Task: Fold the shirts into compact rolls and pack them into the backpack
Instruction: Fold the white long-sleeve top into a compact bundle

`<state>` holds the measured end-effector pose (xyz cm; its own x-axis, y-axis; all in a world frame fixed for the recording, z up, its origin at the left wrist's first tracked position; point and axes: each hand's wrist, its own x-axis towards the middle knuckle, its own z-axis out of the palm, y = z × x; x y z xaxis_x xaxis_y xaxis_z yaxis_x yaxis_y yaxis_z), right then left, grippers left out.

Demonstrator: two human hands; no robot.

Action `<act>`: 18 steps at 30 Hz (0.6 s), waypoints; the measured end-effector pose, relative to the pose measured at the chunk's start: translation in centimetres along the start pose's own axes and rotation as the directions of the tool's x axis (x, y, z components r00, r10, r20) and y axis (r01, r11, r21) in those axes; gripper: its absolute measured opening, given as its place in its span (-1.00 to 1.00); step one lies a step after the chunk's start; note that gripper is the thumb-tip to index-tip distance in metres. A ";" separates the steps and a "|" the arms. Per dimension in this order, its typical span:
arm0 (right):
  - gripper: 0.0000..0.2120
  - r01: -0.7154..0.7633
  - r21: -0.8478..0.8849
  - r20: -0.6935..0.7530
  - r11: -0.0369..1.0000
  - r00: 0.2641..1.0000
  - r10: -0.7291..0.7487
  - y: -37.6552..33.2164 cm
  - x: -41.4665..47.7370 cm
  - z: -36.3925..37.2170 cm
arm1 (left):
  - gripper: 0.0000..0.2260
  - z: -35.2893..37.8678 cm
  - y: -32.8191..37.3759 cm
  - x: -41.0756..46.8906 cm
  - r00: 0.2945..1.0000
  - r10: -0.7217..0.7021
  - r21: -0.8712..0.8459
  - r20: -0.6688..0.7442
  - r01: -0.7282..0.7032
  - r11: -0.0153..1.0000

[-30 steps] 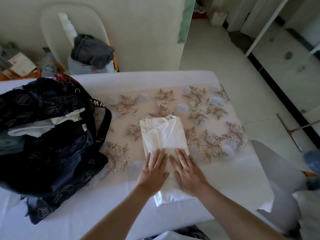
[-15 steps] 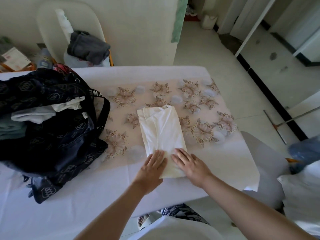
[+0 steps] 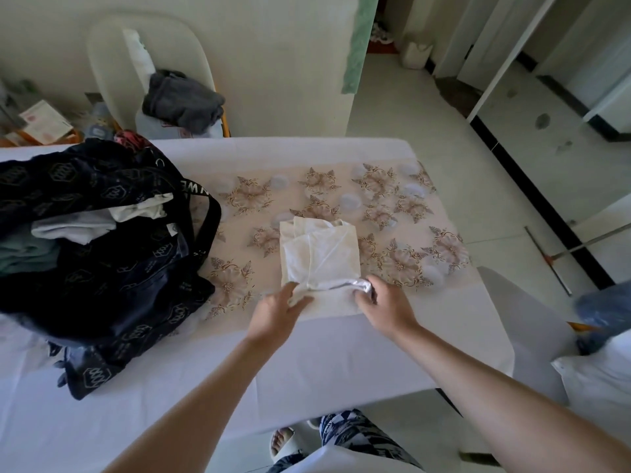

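We are standing at the near edge of the table (image 3: 307, 370), which is wearing a white sheet with a flowered cloth (image 3: 392, 206) lying across its middle. The shirt (image 3: 321, 254), white and folded into a narrow strip, is lying on the flowered cloth straight ahead of us. Its near end is turning up into a small roll. Our left hand (image 3: 278, 310) is gripping the left end of that roll, with the fingers curling round the fabric. Our right hand (image 3: 384, 307) is gripping the right end, the fingers tucking tightly over the bunched edge. The far part of the shirt is lying flat, with its collar end pointing away from us.

The backpack (image 3: 102, 250), dark with a pale printed pattern, is sitting open on the left side of the table, near the shirt but not touching it. Light clothes (image 3: 75, 230) are showing in its mouth, and one strap is looping out towards the flowered cloth. Behind the table a pale chair (image 3: 112, 63) is carrying a grey garment (image 3: 181, 100)
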<state>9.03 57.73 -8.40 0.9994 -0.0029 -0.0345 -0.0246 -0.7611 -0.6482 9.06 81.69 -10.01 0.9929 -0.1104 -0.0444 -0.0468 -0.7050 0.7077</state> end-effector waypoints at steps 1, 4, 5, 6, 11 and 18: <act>-0.91 -0.017 0.039 -0.006 0.999 1.000 0.017 0.0 0.1 0.0 | -0.72 -0.2 0.5 1.1 0.998 -0.063 0.013 0.001 0.063 0.998; -0.75 -0.046 0.040 0.030 0.998 0.999 0.044 0.0 0.6 0.3 | -0.64 -0.8 1.6 4.0 0.981 -0.184 0.023 0.057 0.183 0.983; -0.77 -0.074 0.044 0.009 0.996 0.997 0.074 0.0 1.1 0.5 | -0.63 -0.9 1.9 4.8 0.974 -0.210 0.011 0.084 0.210 0.978; -0.78 -0.115 0.066 -0.022 0.991 0.993 0.117 0.0 1.8 0.7 | -0.65 -0.9 2.1 5.5 0.971 -0.226 0.002 0.085 0.226 0.974; -0.66 -0.348 -0.071 0.006 0.935 0.937 0.350 -0.5 5.8 1.7 | -0.70 1.3 2.8 5.5 0.877 0.412 0.380 -0.247 -0.303 0.874; -0.72 -0.372 -0.102 -0.026 0.923 0.928 0.371 0.1 9.0 3.2 | -0.17 5.3 -0.7 6.3 0.872 0.325 0.549 0.365 -0.484 0.682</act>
<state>17.92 59.71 -11.26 0.9192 -0.3020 -0.2529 -0.3918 -0.7673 -0.5077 14.76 77.76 -14.52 0.8111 -0.5812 -0.0657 -0.5722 -0.8118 0.1166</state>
